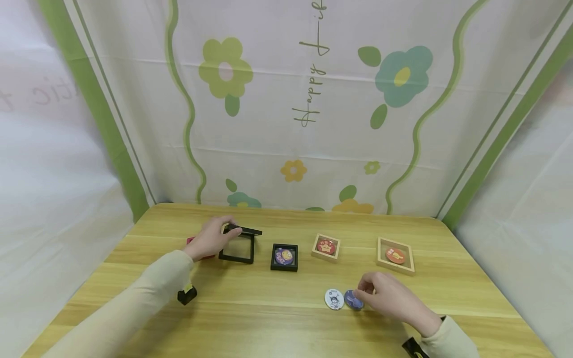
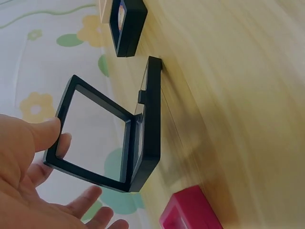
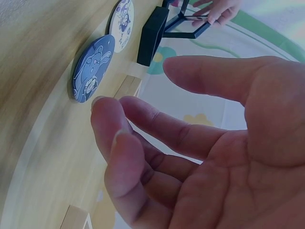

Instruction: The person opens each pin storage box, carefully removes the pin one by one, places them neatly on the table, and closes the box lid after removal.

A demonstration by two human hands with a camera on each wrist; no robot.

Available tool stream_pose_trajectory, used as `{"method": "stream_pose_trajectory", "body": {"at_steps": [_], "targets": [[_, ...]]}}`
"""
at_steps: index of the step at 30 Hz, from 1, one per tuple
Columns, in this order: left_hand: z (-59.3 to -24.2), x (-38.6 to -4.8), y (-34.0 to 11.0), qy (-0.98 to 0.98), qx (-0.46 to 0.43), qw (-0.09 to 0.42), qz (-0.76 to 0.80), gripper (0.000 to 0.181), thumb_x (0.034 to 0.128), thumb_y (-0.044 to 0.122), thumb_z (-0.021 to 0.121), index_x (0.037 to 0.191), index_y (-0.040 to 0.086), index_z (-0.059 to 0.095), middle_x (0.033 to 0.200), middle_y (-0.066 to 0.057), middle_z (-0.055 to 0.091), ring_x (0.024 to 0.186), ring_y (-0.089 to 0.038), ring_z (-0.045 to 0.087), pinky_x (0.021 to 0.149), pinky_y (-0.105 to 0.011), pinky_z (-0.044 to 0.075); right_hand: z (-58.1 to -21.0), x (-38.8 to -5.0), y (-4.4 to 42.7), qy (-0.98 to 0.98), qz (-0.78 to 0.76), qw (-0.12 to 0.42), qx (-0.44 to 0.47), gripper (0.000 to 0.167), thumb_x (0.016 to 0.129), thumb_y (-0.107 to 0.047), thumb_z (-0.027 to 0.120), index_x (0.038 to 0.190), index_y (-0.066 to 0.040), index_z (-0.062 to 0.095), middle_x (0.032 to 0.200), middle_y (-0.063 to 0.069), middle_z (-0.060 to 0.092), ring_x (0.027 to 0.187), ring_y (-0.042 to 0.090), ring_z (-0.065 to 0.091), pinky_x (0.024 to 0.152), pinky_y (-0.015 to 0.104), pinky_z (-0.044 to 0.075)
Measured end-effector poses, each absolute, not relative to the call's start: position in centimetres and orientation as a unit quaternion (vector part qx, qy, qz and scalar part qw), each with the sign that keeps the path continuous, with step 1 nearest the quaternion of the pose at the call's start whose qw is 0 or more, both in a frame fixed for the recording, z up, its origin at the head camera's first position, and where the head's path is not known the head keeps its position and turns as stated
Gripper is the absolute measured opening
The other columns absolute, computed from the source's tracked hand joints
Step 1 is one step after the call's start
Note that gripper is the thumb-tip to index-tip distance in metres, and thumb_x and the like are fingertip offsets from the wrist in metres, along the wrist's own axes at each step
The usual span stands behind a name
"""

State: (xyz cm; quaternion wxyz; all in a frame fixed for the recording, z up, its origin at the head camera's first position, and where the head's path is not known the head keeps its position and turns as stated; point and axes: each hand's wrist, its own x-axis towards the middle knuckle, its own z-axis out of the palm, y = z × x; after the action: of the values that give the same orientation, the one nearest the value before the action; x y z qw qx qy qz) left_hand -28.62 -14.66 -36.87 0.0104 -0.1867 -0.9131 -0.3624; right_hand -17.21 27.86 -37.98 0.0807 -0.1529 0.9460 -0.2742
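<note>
My left hand [image 1: 212, 239] pinches the raised half of a hinged black display frame [image 2: 151, 124] between thumb and fingers. The frame's other half rests on the table, and nothing shows inside it. Over at the right, my right hand [image 1: 394, 297] hovers by a round dark blue badge [image 3: 94, 69] with a pale cartoon figure. A gap separates its thumb from its bent fingers [image 3: 107, 121], and they hold nothing. Beside the blue badge lies a round white badge [image 1: 334, 299] with a line-drawn character.
A black frame [image 1: 284, 268] holding a purple badge stands mid-table. Farther right are two light wooden frames, one with a red badge [image 1: 326, 246], the other with an orange badge [image 1: 396, 255]. A pink frame [image 2: 193, 210] sits by my left hand. Behind hangs a flowered curtain [image 1: 268, 134].
</note>
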Motion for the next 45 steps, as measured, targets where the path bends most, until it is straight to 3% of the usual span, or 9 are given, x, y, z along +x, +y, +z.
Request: {"method": "stream_pose_trajectory", "body": {"at_steps": [16, 39, 45], "targets": [[-36.9, -28.8, -15.7, -0.93, -0.176, 0.033, -0.32, 0.022, 0.0986, 0.028, 0.062, 0.106, 0.009, 0.069, 0.127, -0.024, 0.057, 0.126, -0.057, 0.033, 0.099, -0.073, 0.025, -38.0, -17.2, 27.9, 0.946, -0.273, 0.081, -0.155, 0.018, 0.093, -0.029, 0.069, 0.083, -0.013, 0.067, 0.073, -0.008, 0.059, 0.06, 0.01, 0.05, 0.052, 0.028, 0.043], [-37.1, -29.0, -17.4, -0.935, -0.163, 0.045, -0.31, 0.022, 0.0996, 0.018, 0.06, 0.105, -0.002, 0.067, 0.122, -0.027, 0.058, 0.123, -0.049, 0.044, 0.104, -0.063, 0.03, -38.0, -17.2, 27.7, 0.947, -0.27, 0.077, -0.156, 0.02, 0.092, -0.03, 0.07, 0.082, -0.013, 0.067, 0.071, -0.008, 0.058, 0.059, 0.01, 0.049, 0.052, 0.028, 0.043], [-37.3, -29.2, -17.9, -0.937, -0.155, 0.042, -0.311, 0.024, 0.1002, 0.02, 0.059, 0.108, -0.002, 0.067, 0.123, -0.028, 0.057, 0.1, -0.044, 0.055, 0.104, -0.062, 0.03, -37.9, -17.1, 27.7, 0.944, -0.275, 0.083, -0.16, 0.02, 0.093, -0.03, 0.069, 0.083, -0.013, 0.067, 0.073, -0.008, 0.058, 0.06, 0.01, 0.05, 0.052, 0.028, 0.044]]}}
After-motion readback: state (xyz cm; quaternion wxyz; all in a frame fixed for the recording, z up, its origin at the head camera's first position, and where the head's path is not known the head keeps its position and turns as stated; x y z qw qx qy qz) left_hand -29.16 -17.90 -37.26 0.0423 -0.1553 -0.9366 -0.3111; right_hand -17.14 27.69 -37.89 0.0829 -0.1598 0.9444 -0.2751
